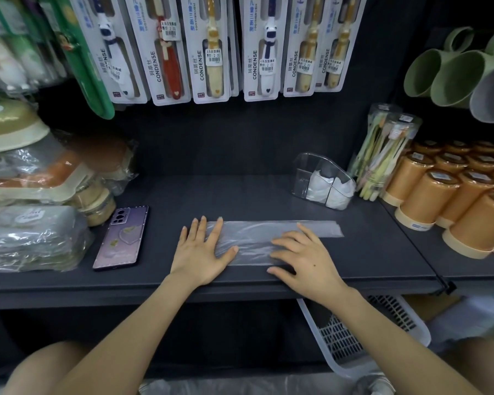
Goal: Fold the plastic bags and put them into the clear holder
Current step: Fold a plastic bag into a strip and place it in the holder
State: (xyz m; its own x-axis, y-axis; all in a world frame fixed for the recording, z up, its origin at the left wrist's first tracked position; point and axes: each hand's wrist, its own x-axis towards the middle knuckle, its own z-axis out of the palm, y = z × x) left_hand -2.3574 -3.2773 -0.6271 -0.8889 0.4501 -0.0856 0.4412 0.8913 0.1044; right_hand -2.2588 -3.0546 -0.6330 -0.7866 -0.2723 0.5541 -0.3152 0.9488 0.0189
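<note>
Head view: left hand [203,252], right hand [305,260] flat, fingers spread, on long translucent plastic bag [254,238]. Press your creases toward 3 o'clock.

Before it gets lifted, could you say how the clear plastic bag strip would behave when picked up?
Probably floppy: the wrinkled clear plastic bag strip lies flat under the left hand and right hand. Likely light, sliding easily on the smooth dark shelf.

Forearms were bare to frame edge. Both left hand [203,252] and right hand [305,260] bare too; small dark mole on right hand's back.
</note>
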